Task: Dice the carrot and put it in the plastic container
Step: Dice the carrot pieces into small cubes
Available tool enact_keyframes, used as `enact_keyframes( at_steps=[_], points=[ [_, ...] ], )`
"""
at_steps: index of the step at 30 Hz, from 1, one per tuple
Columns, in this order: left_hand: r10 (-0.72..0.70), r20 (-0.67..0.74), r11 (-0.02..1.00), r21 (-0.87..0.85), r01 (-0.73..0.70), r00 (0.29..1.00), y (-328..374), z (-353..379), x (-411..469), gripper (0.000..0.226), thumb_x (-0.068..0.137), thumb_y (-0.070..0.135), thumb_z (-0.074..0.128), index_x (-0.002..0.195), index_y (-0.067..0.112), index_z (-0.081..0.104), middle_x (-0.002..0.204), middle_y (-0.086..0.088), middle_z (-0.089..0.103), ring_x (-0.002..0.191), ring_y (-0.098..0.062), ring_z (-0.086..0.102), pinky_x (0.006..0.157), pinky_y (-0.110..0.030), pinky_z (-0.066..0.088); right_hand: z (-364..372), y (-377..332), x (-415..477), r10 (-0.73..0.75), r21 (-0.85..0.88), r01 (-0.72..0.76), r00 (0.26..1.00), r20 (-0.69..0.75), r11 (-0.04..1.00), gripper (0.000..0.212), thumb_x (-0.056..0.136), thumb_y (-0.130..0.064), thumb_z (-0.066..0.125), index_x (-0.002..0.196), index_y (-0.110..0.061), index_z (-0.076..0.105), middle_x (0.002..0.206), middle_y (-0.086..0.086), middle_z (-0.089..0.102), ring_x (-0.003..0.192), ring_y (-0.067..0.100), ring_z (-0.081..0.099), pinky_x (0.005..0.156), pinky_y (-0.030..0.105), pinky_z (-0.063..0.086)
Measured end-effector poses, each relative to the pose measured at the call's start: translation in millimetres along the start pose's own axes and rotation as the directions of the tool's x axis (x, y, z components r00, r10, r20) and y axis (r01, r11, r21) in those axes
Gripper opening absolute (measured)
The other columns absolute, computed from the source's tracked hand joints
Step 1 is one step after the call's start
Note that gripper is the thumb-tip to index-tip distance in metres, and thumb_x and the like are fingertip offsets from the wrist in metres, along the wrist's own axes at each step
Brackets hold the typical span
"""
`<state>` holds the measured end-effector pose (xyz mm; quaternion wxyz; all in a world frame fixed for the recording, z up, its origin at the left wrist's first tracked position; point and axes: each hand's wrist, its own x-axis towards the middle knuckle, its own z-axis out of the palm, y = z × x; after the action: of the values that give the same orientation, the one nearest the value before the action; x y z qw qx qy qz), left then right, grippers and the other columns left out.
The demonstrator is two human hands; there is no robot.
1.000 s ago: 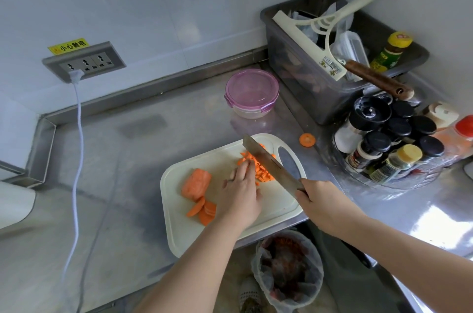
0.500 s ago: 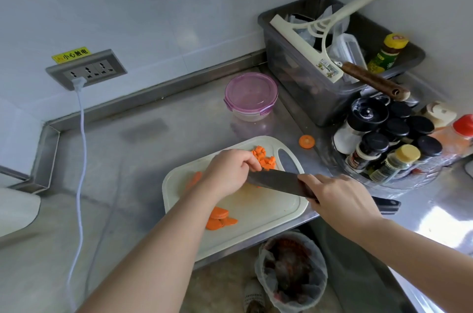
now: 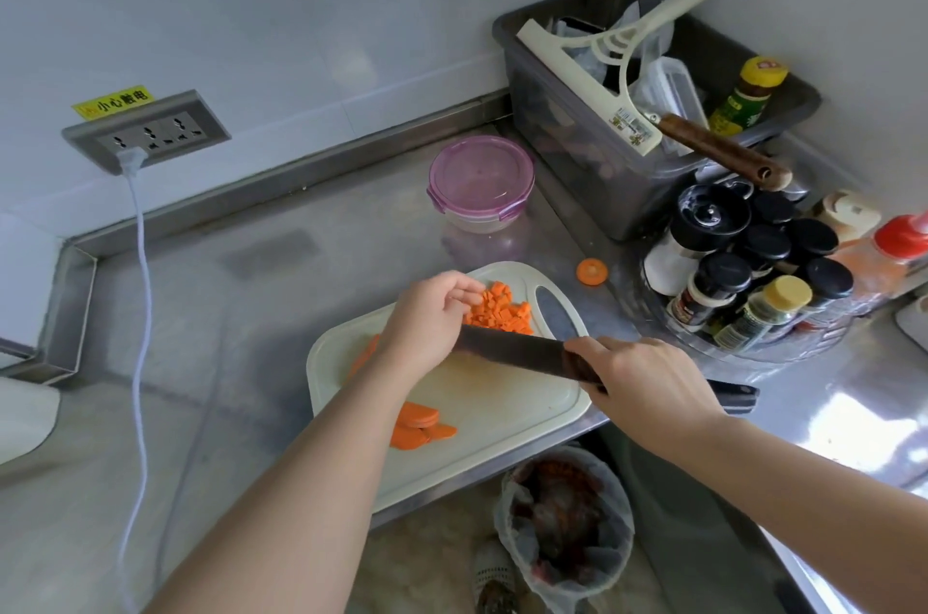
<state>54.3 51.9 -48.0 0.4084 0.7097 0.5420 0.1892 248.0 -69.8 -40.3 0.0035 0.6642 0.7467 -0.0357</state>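
Here, small orange carrot dice [image 3: 499, 312] heaped just beyond the dark broad-bladed knife [image 3: 507, 349] gripped in right hand [image 3: 648, 382]; left hand [image 3: 432, 319], loosely curled, touching heap's left edge.

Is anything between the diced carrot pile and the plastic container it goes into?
Yes: the pink lid sits on the plastic container, closing it. Nothing else shows on the counter between it and the diced carrot on the cutting board.

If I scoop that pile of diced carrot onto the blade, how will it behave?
The diced carrot is many small loose cubes, so it will likely scatter rather than move as one. The pieces look light, and a few may slip off the flat knife. They lie near the far edge of the board, so some could spill.
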Motion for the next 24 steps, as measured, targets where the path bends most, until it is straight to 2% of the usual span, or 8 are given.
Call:
enact_keyframes(
  at_steps=[2,6,8,10,14,17,21,24],
  points=[
    [0.004,-0.138,0.999,-0.051,-0.012,0.99,-8,-13,-7,0.039,0.089,-0.01,0.038,0.097,0.019,0.063,0.091,0.006,0.066,0.089,-0.01,0.063,0.086,-0.017,0.045,-2,-1,2,0.077,0.142,-0.087,0.994,0.075,0.986,0.033,0.097,-0.034,0.047,0.13,-0.031,0.047,0.105,-0.007,0.065,0.088,0.02,0.063,0.061,0.027,0.037],
    [0.085,-0.248,0.986,0.157,-0.047,0.965,-36,-33,-39,0.034,0.086,-0.007,0.047,0.102,0.014,0.069,0.092,0.012,0.064,0.089,-0.009,0.061,0.082,-0.018,0.043,6,-11,7,0.141,0.407,-0.225,0.964,0.225,0.885,0.03,0.098,-0.029,0.046,0.128,-0.028,0.051,0.069,-0.01,0.054,0.06,0.007,0.049,0.049,0.023,0.033],
    [0.131,-0.183,0.948,0.309,-0.07,0.974,-51,-40,-56,0.029,0.087,-0.002,0.053,0.102,0.016,0.07,0.096,0.012,0.065,0.091,-0.009,0.06,0.078,-0.013,0.038,11,-18,7,0.163,0.465,-0.272,0.951,0.262,0.843,0.026,0.098,-0.026,0.047,0.123,-0.024,0.054,0.062,-0.008,0.05,0.054,0.007,0.045,0.047,0.024,0.031],
    [0.165,-0.011,0.87,0.473,-0.14,0.986,-61,-44,-68,0.026,0.088,0.007,0.058,0.107,0.019,0.069,0.11,0.008,0.065,0.105,-0.015,0.058,0.085,-0.018,0.038,12,-24,7,0.167,0.484,-0.286,0.947,0.274,0.827,0.025,0.097,-0.025,0.048,0.121,-0.022,0.055,0.063,-0.008,0.05,0.054,0.009,0.045,0.049,0.026,0.032],
    [0.018,0.306,0.643,0.725,-0.246,0.952,-62,-41,-79,0.037,0.092,0.033,0.056,0.129,0.032,0.055,0.135,0.014,0.049,0.129,-0.016,0.037,0.103,-0.033,0.03,9,-31,11,0.156,0.498,-0.297,0.939,0.306,0.815,0.024,0.096,-0.025,0.049,0.119,-0.022,0.056,0.065,-0.009,0.051,0.057,0.01,0.047,0.051,0.027,0.035],
    [-0.012,0.337,0.566,0.778,-0.272,0.941,-61,-37,-79,0.037,0.093,0.036,0.054,0.13,0.035,0.052,0.137,0.013,0.047,0.131,-0.017,0.032,0.101,-0.035,0.027,6,-35,13,0.147,0.496,-0.301,0.934,0.325,0.815,0.023,0.096,-0.025,0.049,0.118,-0.023,0.057,0.065,-0.008,0.052,0.056,0.01,0.048,0.052,0.027,0.036],
    [0.0,0.305,0.59,0.769,-0.246,0.952,-61,-34,-73,0.03,0.096,0.031,0.047,0.123,0.034,0.058,0.13,0.013,0.052,0.128,-0.016,0.035,0.1,-0.033,0.024,5,-36,14,0.154,0.486,-0.315,0.927,0.343,0.815,0.024,0.096,-0.024,0.05,0.118,-0.022,0.057,0.064,-0.008,0.052,0.056,0.01,0.047,0.051,0.026,0.035],
    [0.108,0.263,0.604,0.749,-0.273,0.959,-62,-30,-67,0.03,0.097,0.03,0.04,0.116,0.034,0.063,0.122,0.014,0.056,0.122,-0.012,0.042,0.097,-0.029,0.024,4,-36,14,0.167,0.495,-0.337,0.92,0.356,0.801,0.024,0.096,-0.024,0.05,0.118,-0.022,0.057,0.065,-0.006,0.052,0.056,0.011,0.048,0.052,0.026,0.037]
  ],
)
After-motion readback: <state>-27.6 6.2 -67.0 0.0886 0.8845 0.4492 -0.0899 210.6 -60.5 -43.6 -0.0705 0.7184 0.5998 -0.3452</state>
